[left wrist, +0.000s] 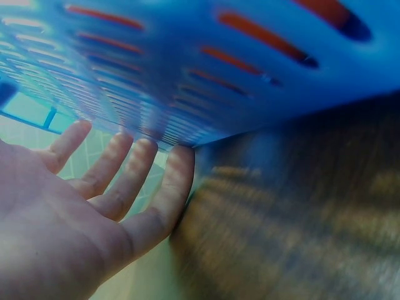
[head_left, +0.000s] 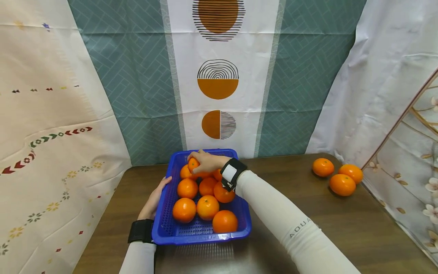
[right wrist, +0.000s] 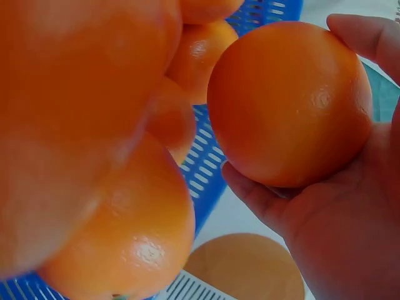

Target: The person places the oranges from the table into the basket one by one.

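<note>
In the head view a blue plastic basket (head_left: 202, 239) with slotted walls holds several oranges (head_left: 184, 210). My right hand (head_left: 207, 163) reaches over the basket's far part and grips one orange (head_left: 193, 164). The right wrist view shows that orange (right wrist: 287, 103) between the thumb and fingers, with other oranges (right wrist: 134, 228) beside it in the basket. Against the basket's left outer side rests my left hand (head_left: 154, 201). Its fingers, spread and slightly bent, touch the slotted wall (left wrist: 144, 69) in the left wrist view.
Three more oranges (head_left: 342, 185) lie together at the right of the brown wooden table (head_left: 280, 179). A patterned cloth (head_left: 140, 76) hangs behind the table, close to the basket's far rim. Other cloths stand along the left and right sides.
</note>
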`<action>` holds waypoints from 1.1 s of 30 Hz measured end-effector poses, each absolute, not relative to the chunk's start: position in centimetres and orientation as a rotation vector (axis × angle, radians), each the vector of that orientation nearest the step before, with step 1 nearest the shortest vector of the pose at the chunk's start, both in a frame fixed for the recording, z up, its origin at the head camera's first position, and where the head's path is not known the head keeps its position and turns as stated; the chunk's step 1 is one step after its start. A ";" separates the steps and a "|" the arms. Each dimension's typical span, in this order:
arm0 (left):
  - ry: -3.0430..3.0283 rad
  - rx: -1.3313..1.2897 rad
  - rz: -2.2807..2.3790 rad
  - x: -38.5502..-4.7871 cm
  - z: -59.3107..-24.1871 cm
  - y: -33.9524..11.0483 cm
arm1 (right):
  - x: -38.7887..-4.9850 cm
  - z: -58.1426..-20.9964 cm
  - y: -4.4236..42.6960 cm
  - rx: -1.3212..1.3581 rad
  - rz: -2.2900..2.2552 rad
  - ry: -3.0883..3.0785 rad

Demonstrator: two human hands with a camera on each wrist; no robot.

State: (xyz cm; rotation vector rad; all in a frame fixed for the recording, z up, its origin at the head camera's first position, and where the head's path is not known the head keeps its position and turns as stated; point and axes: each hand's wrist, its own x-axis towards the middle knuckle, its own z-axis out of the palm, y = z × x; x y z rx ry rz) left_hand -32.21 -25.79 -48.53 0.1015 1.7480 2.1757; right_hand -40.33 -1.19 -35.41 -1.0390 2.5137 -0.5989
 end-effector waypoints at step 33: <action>1.792 0.127 2.166 -32.4 -48.8 -25.9 | -39.1 -35.8 -2.2 -0.921 -0.454 2.507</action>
